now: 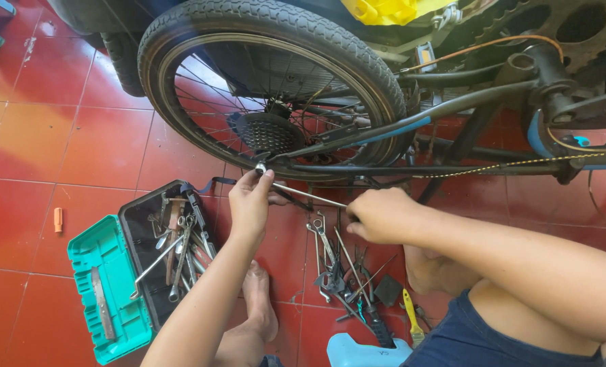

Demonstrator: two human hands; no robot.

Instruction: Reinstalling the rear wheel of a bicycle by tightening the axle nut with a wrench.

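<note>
Left hand (250, 202): raised at the lower rim of the rear wheel (275, 88). Its fingertips are pressed together on the left end of a thin metal rod (309, 196), at the small fitting at 6 o'clock on the wheel, where the frame stays meet the axle area.

Right hand (381, 215): closed in a fist around the other end of the rod, at 3 o'clock from the left hand. The rod runs nearly level between the two hands, sloping slightly down toward the right hand.

Wheel: the bicycle stands inverted, tyre uppermost. The cassette (270, 131) sits at the hub, just above the left hand. The chainring (575, 30) is at 2 o'clock from the wheel, near the top right corner. A gold chain (520, 163) runs from the wheel toward 3 o'clock along the frame (452, 105).

Floor (58, 143): red tiles. A teal toolbox (109, 292) lies open at 7 o'clock from the left hand; its black tray holds spanners and other hand tools. A loose pile of tools (347, 275), including spanners and a yellow-handled tool, lies directly below the right hand, at 6 o'clock. A small orange piece (58, 219) lies alone at 9 o'clock from the toolbox. The person's bare foot (258, 302) rests on the tiles between the toolbox and the pile.
</note>
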